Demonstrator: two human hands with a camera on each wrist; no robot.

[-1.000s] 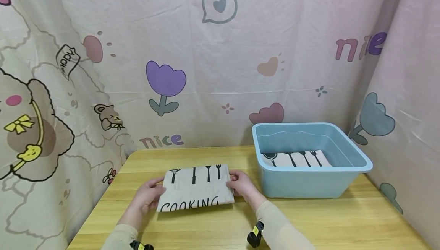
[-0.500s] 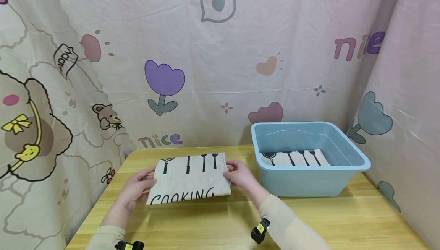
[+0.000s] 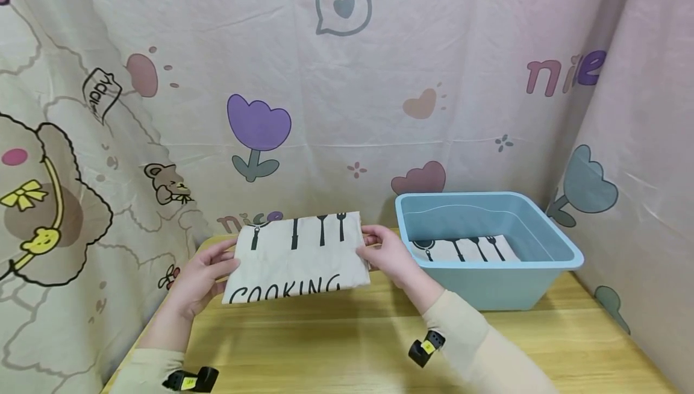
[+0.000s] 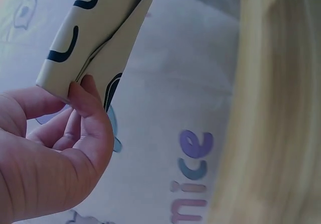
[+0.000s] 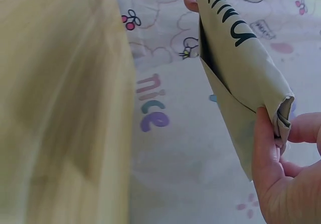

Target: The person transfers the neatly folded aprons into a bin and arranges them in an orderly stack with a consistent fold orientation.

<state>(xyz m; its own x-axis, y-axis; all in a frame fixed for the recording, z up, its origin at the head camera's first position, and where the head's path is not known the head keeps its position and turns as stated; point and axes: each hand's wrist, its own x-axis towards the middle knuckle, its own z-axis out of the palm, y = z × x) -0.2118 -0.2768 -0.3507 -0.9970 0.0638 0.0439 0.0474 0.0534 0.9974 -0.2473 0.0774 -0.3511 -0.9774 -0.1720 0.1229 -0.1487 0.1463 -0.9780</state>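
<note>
Cream folded cloth (image 3: 297,256), pinched by left hand (image 3: 200,276) and right hand (image 3: 387,255), now lifted off table (image 3: 336,346).

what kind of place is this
Probably a small staged work corner, not a real kitchen: printed cartoon curtains wall in a bare wooden table, with only a blue tub and folded "COOKING" cloths on hand.

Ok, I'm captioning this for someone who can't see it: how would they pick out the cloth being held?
Start at the wooden table before the cartoon curtain. Above its far left part, a folded cream cloth is held off the surface, left hand and right hand at its sides. Unlike the one in the blue tub, it shows COOKING.
</note>
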